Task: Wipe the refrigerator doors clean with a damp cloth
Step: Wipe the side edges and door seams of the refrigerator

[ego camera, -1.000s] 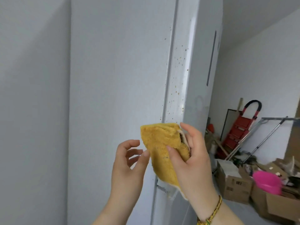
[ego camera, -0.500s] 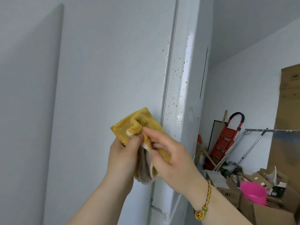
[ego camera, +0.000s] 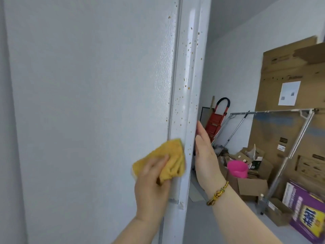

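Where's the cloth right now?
Head view, lower centre: the cloth is held in the left hand against the side edge of the refrigerator door, just below most of the orange specks; the right hand lies flat on the door's far side.

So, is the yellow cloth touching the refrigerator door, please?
Touching: the head view shows the left hand pressing the yellow cloth against the refrigerator door.

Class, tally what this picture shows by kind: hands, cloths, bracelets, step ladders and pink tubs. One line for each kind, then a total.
Hands: 2 (left hand, right hand)
Cloths: 1 (cloth)
Bracelets: 1 (bracelet)
Step ladders: 1 (step ladder)
Pink tubs: 1 (pink tub)
Total: 6
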Available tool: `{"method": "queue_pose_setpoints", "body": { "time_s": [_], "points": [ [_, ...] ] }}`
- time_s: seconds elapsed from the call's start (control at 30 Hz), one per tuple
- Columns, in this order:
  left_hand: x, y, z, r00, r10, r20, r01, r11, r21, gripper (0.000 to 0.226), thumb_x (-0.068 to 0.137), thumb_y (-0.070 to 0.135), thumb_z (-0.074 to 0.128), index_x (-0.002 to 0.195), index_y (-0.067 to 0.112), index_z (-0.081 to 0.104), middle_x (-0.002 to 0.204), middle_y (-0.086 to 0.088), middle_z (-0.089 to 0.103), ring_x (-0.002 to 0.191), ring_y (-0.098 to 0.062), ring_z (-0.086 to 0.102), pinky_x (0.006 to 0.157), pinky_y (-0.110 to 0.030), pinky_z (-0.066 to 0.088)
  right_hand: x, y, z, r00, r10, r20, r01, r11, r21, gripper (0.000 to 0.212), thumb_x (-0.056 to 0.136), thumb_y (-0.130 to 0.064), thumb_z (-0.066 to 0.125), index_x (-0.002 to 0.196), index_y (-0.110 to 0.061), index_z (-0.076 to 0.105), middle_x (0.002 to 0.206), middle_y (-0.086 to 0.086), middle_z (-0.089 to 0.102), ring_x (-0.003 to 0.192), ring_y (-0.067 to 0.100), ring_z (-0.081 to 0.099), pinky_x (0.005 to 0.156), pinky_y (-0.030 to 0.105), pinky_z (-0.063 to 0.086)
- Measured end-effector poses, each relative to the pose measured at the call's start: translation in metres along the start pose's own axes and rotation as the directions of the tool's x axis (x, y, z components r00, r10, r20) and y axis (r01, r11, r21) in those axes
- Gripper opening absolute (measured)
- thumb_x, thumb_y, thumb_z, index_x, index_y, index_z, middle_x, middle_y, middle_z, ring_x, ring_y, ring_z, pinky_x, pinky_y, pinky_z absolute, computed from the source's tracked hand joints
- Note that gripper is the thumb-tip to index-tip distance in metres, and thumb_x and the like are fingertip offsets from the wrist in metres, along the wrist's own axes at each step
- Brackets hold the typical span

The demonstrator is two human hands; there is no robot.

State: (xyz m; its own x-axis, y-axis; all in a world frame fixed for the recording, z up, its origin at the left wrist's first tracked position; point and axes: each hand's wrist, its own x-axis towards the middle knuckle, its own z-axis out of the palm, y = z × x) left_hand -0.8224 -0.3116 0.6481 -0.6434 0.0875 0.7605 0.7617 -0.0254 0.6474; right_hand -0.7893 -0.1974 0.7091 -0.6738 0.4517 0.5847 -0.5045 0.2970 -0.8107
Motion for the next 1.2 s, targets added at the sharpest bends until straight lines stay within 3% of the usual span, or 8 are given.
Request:
{"method": "queue_pose_setpoints", "body": {
  "time_s": [0.13, 0.33, 0.63, 0.7, 0.8, 0.87, 1.0, 1.2],
  "points": [
    [-0.033, -0.019, 0.029, 0.993, 0.057, 0.106, -0.058, 0.998, 0.003, 0.043, 0.075, 0.037, 0.039, 0.115, 0.054, 0.037, 0.120, 0.056, 0.028, 0.110, 0.029, 0.030, 0.089, 0.006, 0.027, 0.005, 0.001, -0.008, 0.998, 0.009, 0.067, -0.013, 0.998, 0.066, 0.044, 0.085, -0.040, 0.036, 0.128, -0.043, 0.029, 0.149, -0.014, 0.027, 0.137, 0.001, 0.023, 0.118, 0.033, 0.016],
    [0.051, 0.026, 0.027, 0.943, 0.334, 0.014, -0.333, 0.942, -0.035, 0.048, 0.075, 0.023, 0.040, 0.119, 0.021, 0.059, 0.112, 0.014, 0.058, 0.103, 0.016, 0.039, 0.091, 0.005, 0.025, 0.004, 0.005, -0.008, 0.995, -0.010, 0.099, 0.001, 0.996, 0.084, 0.069, 0.077, -0.053, 0.046, 0.140, -0.029, 0.030, 0.149, -0.010, 0.030, 0.138, 0.004, 0.025, 0.118, 0.037, 0.017],
    [0.031, -0.014, 0.035, 0.879, 0.475, 0.036, -0.475, 0.880, -0.003, 0.039, 0.074, 0.025, 0.057, 0.111, 0.037, 0.056, 0.117, 0.033, 0.033, 0.108, 0.015, 0.033, 0.094, -0.005, 0.029, 0.004, -0.006, -0.026, 0.968, 0.058, 0.243, -0.114, 0.968, 0.223, 0.079, 0.078, -0.068, 0.037, 0.141, -0.019, 0.030, 0.150, -0.001, 0.030, 0.137, 0.012, 0.028, 0.117, 0.039, 0.019],
    [0.042, -0.010, 0.035, 0.810, 0.586, 0.014, -0.586, 0.807, 0.076, 0.035, 0.073, 0.026, 0.059, 0.107, 0.033, 0.056, 0.107, 0.017, 0.039, 0.102, 0.005, 0.037, 0.089, -0.007, 0.029, 0.004, -0.006, -0.025, 0.966, 0.053, 0.255, -0.114, 0.966, 0.232, 0.077, 0.076, -0.066, 0.037, 0.137, -0.019, 0.036, 0.145, 0.003, 0.039, 0.134, 0.015, 0.036, 0.114, 0.041, 0.026],
    [0.087, 0.022, 0.031, 0.655, 0.754, 0.046, -0.740, 0.627, 0.242, 0.034, 0.071, 0.026, 0.061, 0.104, 0.032, 0.054, 0.098, 0.003, 0.039, 0.092, -0.013, 0.041, 0.083, -0.017, 0.028, 0.003, -0.006, -0.024, 0.974, 0.017, 0.225, -0.070, 0.971, 0.230, 0.080, 0.055, -0.079, 0.058, 0.117, -0.028, 0.055, 0.126, -0.009, 0.059, 0.121, 0.003, 0.050, 0.104, 0.020, 0.040],
    [0.114, 0.040, 0.030, 0.663, 0.749, 0.021, -0.725, 0.635, 0.267, 0.033, 0.071, 0.027, 0.062, 0.103, 0.034, 0.054, 0.099, 0.005, 0.039, 0.094, -0.014, 0.040, 0.088, -0.014, 0.025, 0.003, -0.007, -0.025, 0.975, 0.005, 0.224, -0.053, 0.976, 0.211, 0.071, 0.064, -0.079, 0.046, 0.121, -0.036, 0.044, 0.136, -0.016, 0.046, 0.124, -0.008, 0.040, 0.105, 0.011, 0.031],
    [0.101, 0.032, 0.032, 0.766, 0.642, -0.009, -0.628, 0.752, 0.201, 0.033, 0.073, 0.025, 0.058, 0.105, 0.033, 0.054, 0.104, 0.004, 0.038, 0.101, -0.006, 0.033, 0.096, -0.011, 0.022, 0.004, -0.007, -0.027, 0.971, 0.000, 0.239, -0.052, 0.976, 0.210, 0.069, 0.078, -0.061, 0.023, 0.137, -0.025, 0.032, 0.148, -0.004, 0.034, 0.134, 0.003, 0.031, 0.115, 0.027, 0.019],
    [0.048, -0.009, 0.023, 0.677, 0.711, 0.190, -0.730, 0.616, 0.297, 0.036, 0.071, 0.029, 0.057, 0.106, 0.039, 0.053, 0.099, 0.005, 0.039, 0.099, -0.004, 0.037, 0.087, -0.017, 0.027, 0.003, -0.007, -0.028, 0.967, 0.070, 0.247, -0.145, 0.943, 0.301, 0.055, 0.075, -0.074, 0.033, 0.115, -0.038, 0.048, 0.146, -0.007, 0.034, 0.135, 0.011, 0.032, 0.115, 0.041, 0.024]
  ]
}}
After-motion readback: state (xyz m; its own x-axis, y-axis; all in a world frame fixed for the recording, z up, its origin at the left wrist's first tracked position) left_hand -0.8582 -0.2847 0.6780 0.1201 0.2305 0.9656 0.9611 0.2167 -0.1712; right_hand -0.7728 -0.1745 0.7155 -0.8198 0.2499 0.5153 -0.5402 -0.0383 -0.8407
